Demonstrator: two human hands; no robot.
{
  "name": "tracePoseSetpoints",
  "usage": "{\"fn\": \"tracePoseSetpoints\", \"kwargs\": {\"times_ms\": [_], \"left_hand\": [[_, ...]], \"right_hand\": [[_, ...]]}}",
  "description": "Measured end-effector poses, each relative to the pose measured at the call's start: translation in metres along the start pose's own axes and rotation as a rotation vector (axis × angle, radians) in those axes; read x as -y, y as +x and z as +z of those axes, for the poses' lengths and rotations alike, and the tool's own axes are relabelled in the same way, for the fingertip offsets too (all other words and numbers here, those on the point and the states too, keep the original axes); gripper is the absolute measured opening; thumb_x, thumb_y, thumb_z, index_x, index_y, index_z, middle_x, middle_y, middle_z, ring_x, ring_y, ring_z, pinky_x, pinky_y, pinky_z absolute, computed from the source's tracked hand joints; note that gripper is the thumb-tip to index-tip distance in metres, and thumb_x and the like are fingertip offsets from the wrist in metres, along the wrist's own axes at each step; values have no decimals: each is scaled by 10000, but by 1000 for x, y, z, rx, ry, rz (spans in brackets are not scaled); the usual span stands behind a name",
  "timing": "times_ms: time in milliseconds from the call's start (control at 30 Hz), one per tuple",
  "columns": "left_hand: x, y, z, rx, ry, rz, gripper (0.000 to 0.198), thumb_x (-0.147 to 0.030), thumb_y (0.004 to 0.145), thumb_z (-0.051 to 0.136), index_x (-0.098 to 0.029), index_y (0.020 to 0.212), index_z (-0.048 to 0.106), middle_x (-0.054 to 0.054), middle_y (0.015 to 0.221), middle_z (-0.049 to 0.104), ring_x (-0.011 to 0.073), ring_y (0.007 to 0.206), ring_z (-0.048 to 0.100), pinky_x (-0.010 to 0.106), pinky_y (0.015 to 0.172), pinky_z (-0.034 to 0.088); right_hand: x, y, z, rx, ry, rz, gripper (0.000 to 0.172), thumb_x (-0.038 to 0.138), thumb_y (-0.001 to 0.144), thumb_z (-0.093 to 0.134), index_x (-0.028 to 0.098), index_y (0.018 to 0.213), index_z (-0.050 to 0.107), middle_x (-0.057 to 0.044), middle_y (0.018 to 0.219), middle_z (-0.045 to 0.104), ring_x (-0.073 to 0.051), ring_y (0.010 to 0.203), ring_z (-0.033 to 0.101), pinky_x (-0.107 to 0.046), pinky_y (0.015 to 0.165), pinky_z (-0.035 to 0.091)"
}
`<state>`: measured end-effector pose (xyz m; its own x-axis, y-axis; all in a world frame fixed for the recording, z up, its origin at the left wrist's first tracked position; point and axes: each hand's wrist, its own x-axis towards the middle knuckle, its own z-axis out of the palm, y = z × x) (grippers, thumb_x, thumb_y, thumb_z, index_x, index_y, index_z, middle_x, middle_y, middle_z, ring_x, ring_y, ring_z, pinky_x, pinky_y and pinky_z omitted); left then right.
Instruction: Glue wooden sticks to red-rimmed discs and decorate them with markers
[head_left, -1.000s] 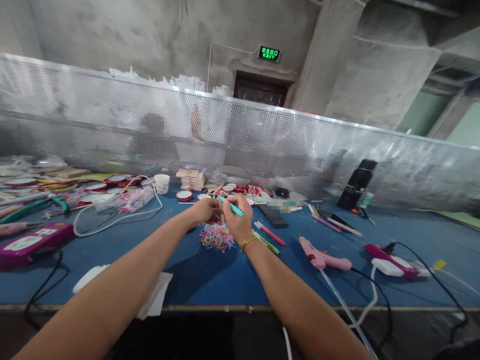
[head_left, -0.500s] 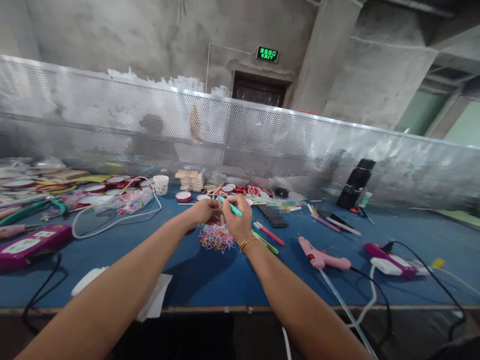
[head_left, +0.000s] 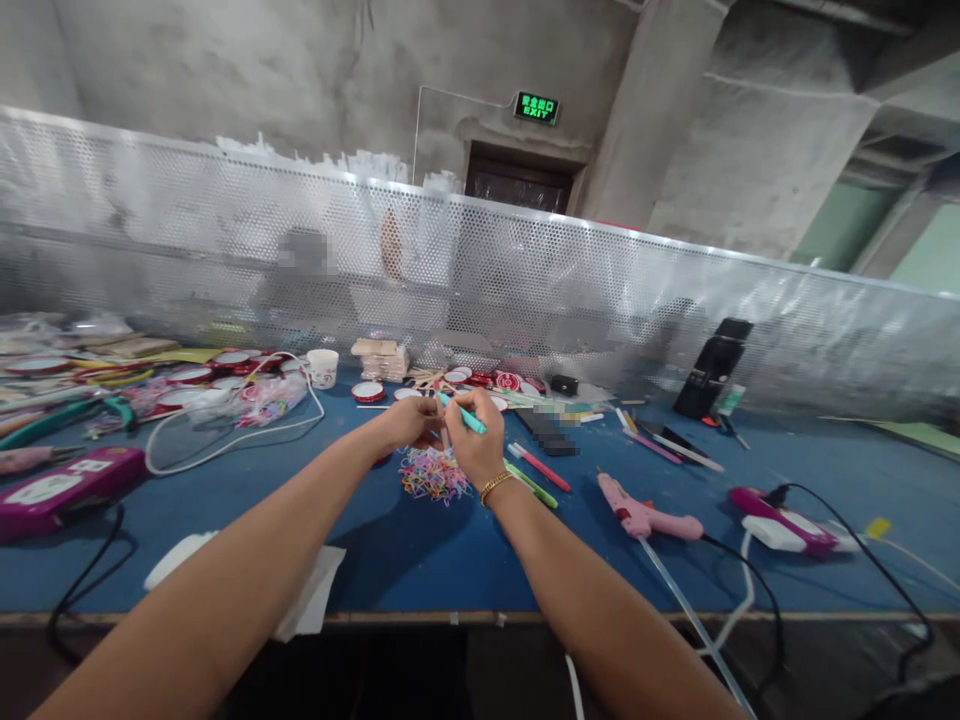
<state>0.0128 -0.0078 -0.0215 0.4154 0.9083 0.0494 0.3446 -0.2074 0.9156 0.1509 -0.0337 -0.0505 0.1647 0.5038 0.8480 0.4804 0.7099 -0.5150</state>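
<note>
Just beyond the heap of coloured elastic bands, the right hand clamps a turquoise marker pen, its long axis slanting toward the adjacent left hand, whose grip I cannot tell.

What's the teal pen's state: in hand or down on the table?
In hand: the right hand grips the teal pen, its barrel slanting against the fingers. Capped or not, cannot tell.
</note>
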Motion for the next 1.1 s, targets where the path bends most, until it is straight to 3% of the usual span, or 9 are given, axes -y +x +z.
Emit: {"fn": "tracePoseSetpoints", "kwargs": {"times_ms": [233, 733, 1100], "left_hand": [[-1, -1, 1, 3, -8, 7, 401, -501, 615, 734, -166, 735, 550, 28, 633, 653, 167, 617, 670, 214, 524, 423], [-2, 0, -1, -1, -12, -1, 404, -493, 607, 761, -155, 786, 629, 49, 686, 684, 154, 578, 655, 212, 508, 414], [-2, -1, 0, 1, 17, -9, 379, -479, 633, 733, -156, 786, 607, 39, 634, 664, 171, 617, 672, 212, 518, 421]], "right_hand": [[0, -1, 0, 5, 10, 1, 138, 304, 853, 529, 212, 750, 536, -8, 744, 596, -157, 724, 546, -290, 709, 439], [-2, 3, -2, -30, -6, 39, 134, 314, 853, 528, 212, 767, 537, -10, 739, 605, -162, 719, 562, -296, 702, 444], [0, -1, 1, 15, -12, -4, 138, 305, 857, 530, 209, 757, 535, -8, 759, 609, -158, 738, 558, -294, 733, 437]]}}
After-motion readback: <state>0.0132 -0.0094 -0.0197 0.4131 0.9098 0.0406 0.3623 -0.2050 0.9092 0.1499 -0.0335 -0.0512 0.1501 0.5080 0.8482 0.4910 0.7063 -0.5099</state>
